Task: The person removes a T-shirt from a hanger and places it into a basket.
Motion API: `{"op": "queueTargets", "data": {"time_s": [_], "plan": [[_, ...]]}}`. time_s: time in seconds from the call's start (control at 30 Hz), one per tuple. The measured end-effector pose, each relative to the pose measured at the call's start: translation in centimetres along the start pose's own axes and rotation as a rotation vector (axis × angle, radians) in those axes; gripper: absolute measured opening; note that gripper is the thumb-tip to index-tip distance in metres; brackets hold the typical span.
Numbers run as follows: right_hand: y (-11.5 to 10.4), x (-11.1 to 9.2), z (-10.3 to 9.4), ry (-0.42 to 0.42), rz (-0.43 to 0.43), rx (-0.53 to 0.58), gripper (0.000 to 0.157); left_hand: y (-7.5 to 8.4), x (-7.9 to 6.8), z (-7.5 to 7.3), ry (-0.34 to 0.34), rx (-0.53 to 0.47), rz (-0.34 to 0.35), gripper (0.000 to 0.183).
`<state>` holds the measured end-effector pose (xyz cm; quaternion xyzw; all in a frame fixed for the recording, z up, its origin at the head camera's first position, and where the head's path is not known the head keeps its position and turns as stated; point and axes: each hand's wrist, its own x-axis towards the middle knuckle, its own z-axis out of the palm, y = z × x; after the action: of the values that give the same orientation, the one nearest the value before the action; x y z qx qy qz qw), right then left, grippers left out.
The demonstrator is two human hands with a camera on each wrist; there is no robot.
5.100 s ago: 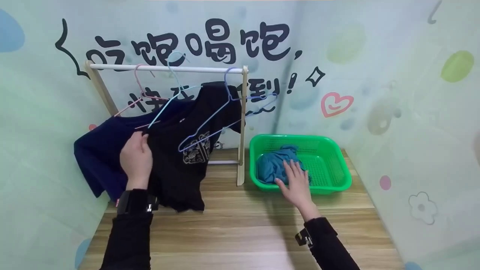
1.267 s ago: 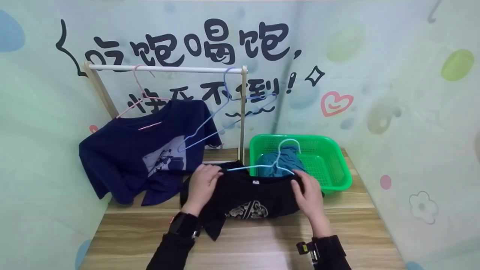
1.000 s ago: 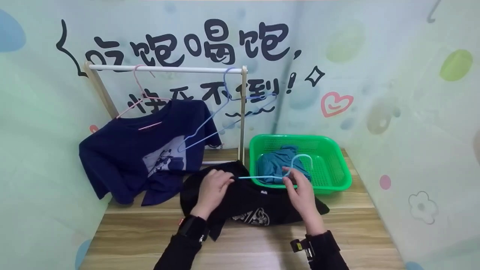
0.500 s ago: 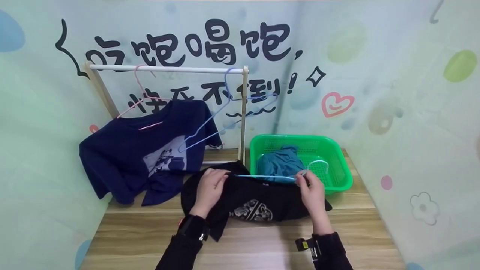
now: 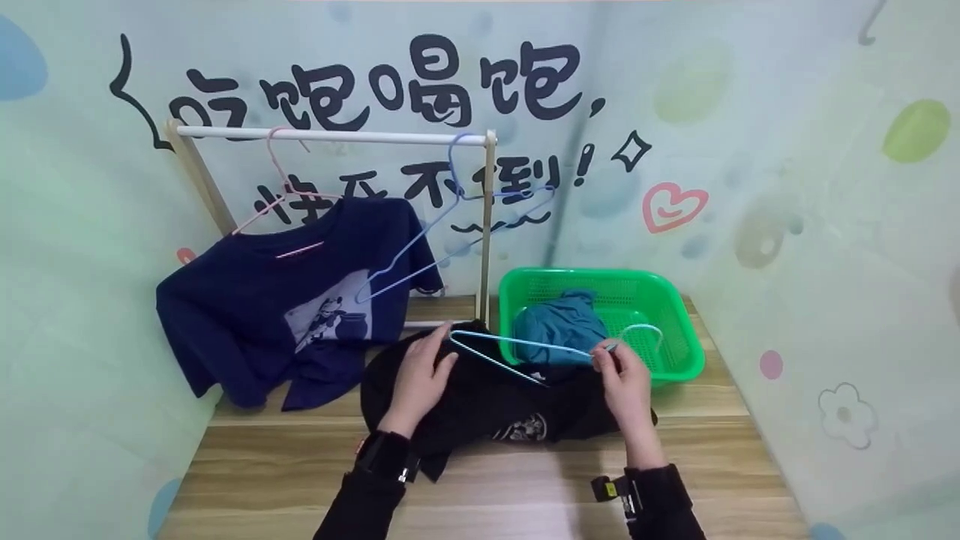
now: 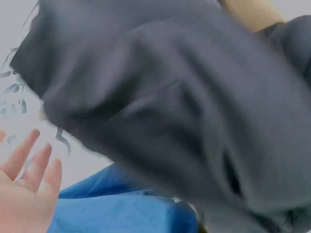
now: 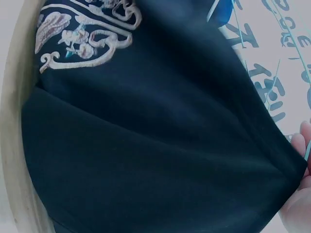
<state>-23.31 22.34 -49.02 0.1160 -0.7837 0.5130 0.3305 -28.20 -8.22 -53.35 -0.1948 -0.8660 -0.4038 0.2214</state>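
My right hand (image 5: 624,382) pinches a light blue clothes hanger (image 5: 517,340) near its hook and right shoulder. In the right wrist view, those fingers also grip a corner of the black T-shirt (image 7: 160,145). The hanger's left end is outside the cloth, right at the fingertips of my left hand (image 5: 420,379). That hand lies over the shirt's left part, and the left wrist view has its fingers (image 6: 36,167) straight and spread apart. The black T-shirt (image 5: 480,405) lies bunched on the table, its pale print partly folded away.
A rack with a white bar (image 5: 360,136) stands behind. From it hang a navy T-shirt (image 5: 247,300) on a pink hanger (image 5: 273,154) and a bare periwinkle hanger (image 5: 420,246). The green basket (image 5: 679,337) at right holds a crumpled teal garment (image 5: 559,326).
The black shirt on its light blue hanger came off the rack to the table. Just now the hanger's left end slid out of the shirt, and my left fingers opened.
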Motion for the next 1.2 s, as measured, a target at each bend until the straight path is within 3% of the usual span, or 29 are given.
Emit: {"op": "queueTargets", "data": {"time_s": [0.13,0.3,0.47,0.67,0.97,1.2], "plan": [[2.3,-0.6,0.9,-0.018,-0.017,-0.036,0.008,0.9,-0.2,-0.8,-0.07,0.023,0.03,0.057],[2.8,-1.0,1.9,-0.058,-0.104,-0.079,0.011,2.0,-0.9,-1.0,-0.109,0.123,0.123,0.041],[2.7,-1.3,2.4,-0.078,-0.151,-0.085,0.01,2.2,-1.9,-0.8,-0.105,0.154,0.127,0.021],[2.7,-1.7,2.7,-0.096,-0.152,-0.077,0.011,2.0,-3.0,-0.5,-0.065,0.143,0.085,0.007],[2.8,-1.9,2.2,-0.18,-0.143,-0.072,0.002,1.5,-4.0,0.2,0.073,0.054,0.136,0.014],[4.4,-2.3,0.7,-0.246,-0.201,-0.225,0.017,0.8,-4.2,0.0,0.185,0.025,0.142,0.014]]}}
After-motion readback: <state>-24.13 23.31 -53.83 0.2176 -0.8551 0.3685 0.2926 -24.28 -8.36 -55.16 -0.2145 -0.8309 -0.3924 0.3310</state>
